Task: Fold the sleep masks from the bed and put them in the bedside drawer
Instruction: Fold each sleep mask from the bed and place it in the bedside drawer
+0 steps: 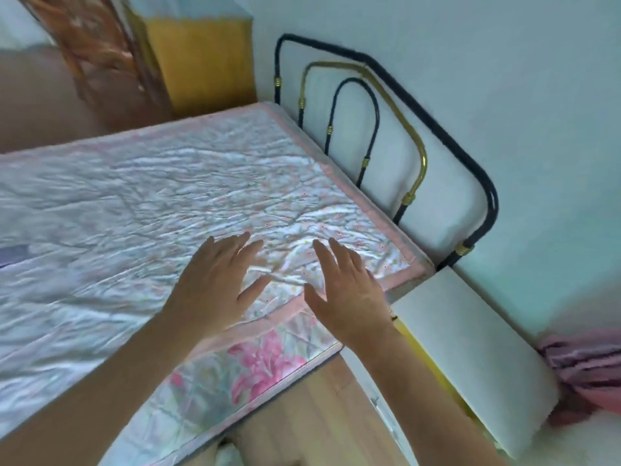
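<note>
Spreading wide across the view: quilted bed (141,203), no sleep masks showing on it, except perhaps a dark blurred patch (15,255) at the far edge. Standing beside it: white bedside unit (470,348), drawer hidden. Hovering over the corner, fingers splayed, holding nothing: left hand (215,280), right hand (349,290). Progress: impossible to judge.
</note>
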